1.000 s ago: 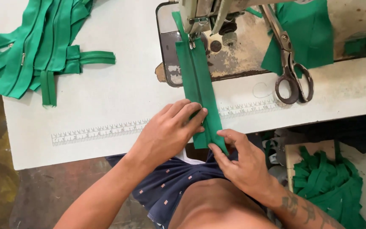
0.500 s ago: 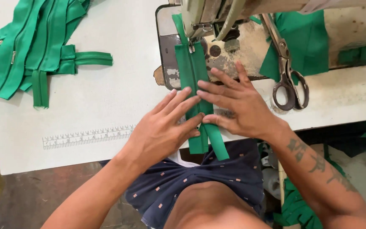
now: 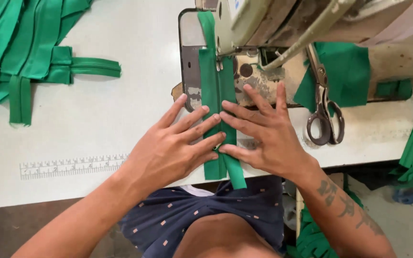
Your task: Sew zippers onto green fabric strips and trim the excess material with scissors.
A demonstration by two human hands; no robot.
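Green zipper strip [image 3: 218,95] lies flat on white surface [image 3: 120,119], running under sewing machine [image 3: 264,24] presser foot. Left hand [image 3: 168,153] and right hand [image 3: 268,138] both press it down, fingers [image 3: 192,119] spread apart and flat, gripping nothing. Scissors [image 3: 323,105] lie right of hands; green strip pile [image 3: 20,52] far left

Bare arms, no sleeves, dark tattoo on the right forearm [image 3: 345,210], navy shorts [image 3: 206,215] — small pale rectangles scattered across
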